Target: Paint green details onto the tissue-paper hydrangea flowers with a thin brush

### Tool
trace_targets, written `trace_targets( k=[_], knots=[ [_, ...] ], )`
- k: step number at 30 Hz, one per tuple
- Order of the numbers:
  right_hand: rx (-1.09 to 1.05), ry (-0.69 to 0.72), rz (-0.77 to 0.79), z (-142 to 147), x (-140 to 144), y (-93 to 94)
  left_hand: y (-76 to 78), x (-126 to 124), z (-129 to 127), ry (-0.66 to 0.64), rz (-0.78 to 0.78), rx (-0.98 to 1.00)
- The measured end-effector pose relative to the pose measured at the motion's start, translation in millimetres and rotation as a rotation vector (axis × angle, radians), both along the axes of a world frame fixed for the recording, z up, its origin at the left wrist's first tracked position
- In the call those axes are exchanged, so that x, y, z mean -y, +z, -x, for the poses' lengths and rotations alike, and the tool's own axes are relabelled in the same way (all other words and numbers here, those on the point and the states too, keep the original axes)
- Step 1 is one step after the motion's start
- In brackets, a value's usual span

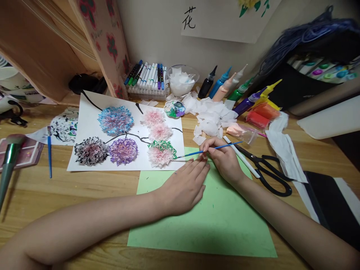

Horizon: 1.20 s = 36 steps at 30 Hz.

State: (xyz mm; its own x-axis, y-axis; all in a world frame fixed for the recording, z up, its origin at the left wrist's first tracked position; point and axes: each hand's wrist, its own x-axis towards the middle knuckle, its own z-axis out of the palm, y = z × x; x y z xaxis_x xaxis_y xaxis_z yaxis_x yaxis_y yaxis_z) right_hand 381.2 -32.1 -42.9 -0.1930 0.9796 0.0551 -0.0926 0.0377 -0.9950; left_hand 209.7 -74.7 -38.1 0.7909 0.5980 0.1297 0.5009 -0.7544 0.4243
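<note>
In my right hand (222, 159) is a thin blue paintbrush (194, 153), pinched between the fingers. Its tip touches or nearly touches the lower right edge of a pink tissue-paper flower (160, 156) whose upper petals are painted green. My left hand (185, 185) lies flat, fingers stretched out, on a green sheet (202, 228) just below the brush. The flower sits on a white sheet (140, 167) with black painted branches. Blue-tipped (116, 120), black-tipped (91, 150) and purple-tipped flowers (123, 151) and plain pink ones (153, 119) share that sheet.
Black scissors (263, 165) and a white stick (242, 156) lie right of my right hand. Behind are torn paper scraps (210, 112), a paint palette (174, 108), paint bottles (222, 83), markers (149, 75) and a glass bowl (182, 80). Another brush (50, 153) rests at left.
</note>
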Motion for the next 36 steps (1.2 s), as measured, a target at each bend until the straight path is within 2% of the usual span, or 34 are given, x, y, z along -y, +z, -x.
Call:
trace_targets(
  k=[15, 18, 22, 27, 31, 36],
  knots=[
    [-0.017, -0.008, -0.029, 0.0, -0.3, 0.6, 0.7, 0.1, -0.6, 0.004, 0.01, 0.004],
    [0.041, 0.012, -0.014, -0.2, 0.0, 0.3, 0.7, 0.2, -0.6, 0.008, 0.013, -0.003],
    [0.043, -0.049, -0.076, 0.4, 0.7, 1.5, 0.2, 0.4, -0.4, 0.003, 0.003, 0.011],
    [0.131, 0.01, -0.07, 1.8, 1.7, 4.4, -0.4, 0.4, -0.2, 0.009, 0.007, 0.006],
    [0.105, -0.031, -0.101, 1.7, 1.7, 4.5, -0.9, 0.3, -0.3, 0.007, 0.002, 0.008],
    [0.155, 0.006, -0.082, 2.2, 2.3, 5.3, -1.4, 0.3, -0.7, 0.01, 0.005, 0.016]
  ],
)
